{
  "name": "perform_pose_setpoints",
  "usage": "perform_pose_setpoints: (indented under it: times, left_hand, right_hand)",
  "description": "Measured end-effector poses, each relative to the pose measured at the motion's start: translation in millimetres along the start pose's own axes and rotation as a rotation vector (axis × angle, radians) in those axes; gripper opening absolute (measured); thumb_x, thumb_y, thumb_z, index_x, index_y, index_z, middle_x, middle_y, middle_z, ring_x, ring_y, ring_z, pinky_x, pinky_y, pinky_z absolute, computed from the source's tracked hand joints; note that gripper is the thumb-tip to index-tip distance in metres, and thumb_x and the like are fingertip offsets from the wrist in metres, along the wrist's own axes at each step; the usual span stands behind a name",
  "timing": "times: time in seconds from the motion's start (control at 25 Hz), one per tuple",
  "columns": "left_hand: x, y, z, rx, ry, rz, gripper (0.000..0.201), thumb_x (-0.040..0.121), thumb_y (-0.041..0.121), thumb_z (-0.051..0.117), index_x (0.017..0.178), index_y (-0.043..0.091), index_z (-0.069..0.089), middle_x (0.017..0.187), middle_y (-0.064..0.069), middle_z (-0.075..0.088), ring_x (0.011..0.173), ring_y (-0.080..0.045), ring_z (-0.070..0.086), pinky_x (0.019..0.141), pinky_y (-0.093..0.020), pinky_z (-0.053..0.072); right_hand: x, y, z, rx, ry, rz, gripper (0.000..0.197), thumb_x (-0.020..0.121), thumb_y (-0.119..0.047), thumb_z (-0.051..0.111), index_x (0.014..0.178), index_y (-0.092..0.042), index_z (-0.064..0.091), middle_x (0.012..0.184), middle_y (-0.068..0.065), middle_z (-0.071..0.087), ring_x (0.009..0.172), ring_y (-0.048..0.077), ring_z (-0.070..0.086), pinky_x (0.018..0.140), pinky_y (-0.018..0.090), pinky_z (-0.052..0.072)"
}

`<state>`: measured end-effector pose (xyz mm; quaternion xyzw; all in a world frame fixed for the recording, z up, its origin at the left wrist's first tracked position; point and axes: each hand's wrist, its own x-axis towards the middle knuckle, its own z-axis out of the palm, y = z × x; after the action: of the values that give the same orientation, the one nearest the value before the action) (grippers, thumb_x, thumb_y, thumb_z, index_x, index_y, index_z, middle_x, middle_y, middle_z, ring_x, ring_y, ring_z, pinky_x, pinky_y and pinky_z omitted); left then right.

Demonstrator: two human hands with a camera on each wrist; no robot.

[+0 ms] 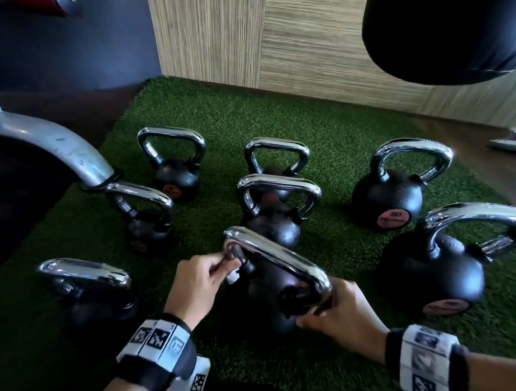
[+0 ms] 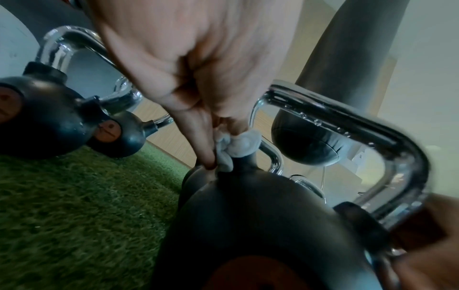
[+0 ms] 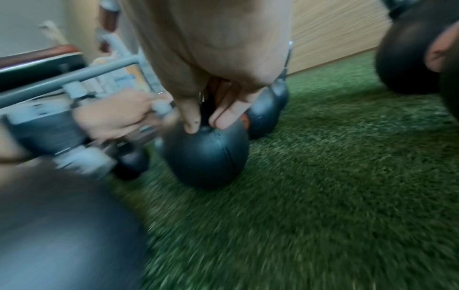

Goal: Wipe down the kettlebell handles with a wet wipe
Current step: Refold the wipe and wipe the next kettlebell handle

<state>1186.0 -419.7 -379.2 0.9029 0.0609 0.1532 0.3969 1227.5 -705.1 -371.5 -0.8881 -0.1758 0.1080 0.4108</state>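
The nearest black kettlebell (image 1: 269,303) stands on the green turf (image 1: 329,130), its chrome handle (image 1: 280,259) running slantwise. My left hand (image 1: 227,268) pinches a bunched white wet wipe (image 1: 232,276) round the handle's left leg, just above the ball. In the left wrist view the wet wipe (image 2: 238,147) wraps that leg under my fingertips (image 2: 208,159). My right hand (image 1: 313,315) grips the handle's right leg at its bend. The blurred right wrist view shows my right hand (image 3: 203,123), thumb and fingers either side of that leg, tips on the ball (image 3: 206,157).
Several more chrome-handled kettlebells stand around on the turf, the nearest at left (image 1: 87,288), behind (image 1: 273,214) and right (image 1: 438,264). A grey machine frame (image 1: 59,146) juts in from the left. A black punching bag (image 1: 444,37) hangs top right before a wooden wall (image 1: 288,41).
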Motion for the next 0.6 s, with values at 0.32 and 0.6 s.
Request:
perform_pose_setpoints:
  times: [0.32, 0.6]
  left_hand:
    - [50, 35, 27, 0.103, -0.12, 0.155, 0.033, 0.093, 0.04, 0.057, 0.086, 0.014, 0.077, 0.073, 0.0, 0.075, 0.066, -0.009, 0.069, 0.066, -0.034, 0.054]
    - [51, 19, 20, 0.036, -0.327, 0.149, 0.022, 0.093, 0.03, 0.064, 0.094, 0.01, 0.072, 0.083, -0.003, 0.076, 0.073, 0.003, 0.06, 0.078, -0.035, 0.055]
  right_hand:
    - [-17, -38, 14, -0.112, -0.247, -0.193, 0.033, 0.08, -0.013, 0.067, 0.064, -0.042, 0.066, 0.068, -0.011, 0.067, 0.063, 0.0, 0.066, 0.061, 0.016, 0.052]
    - [43, 2, 27, 0.143, -0.184, 0.154, 0.114, 0.043, -0.083, 0.081, 0.142, -0.037, 0.051, 0.131, -0.013, 0.064, 0.119, 0.006, 0.062, 0.109, 0.032, 0.047]
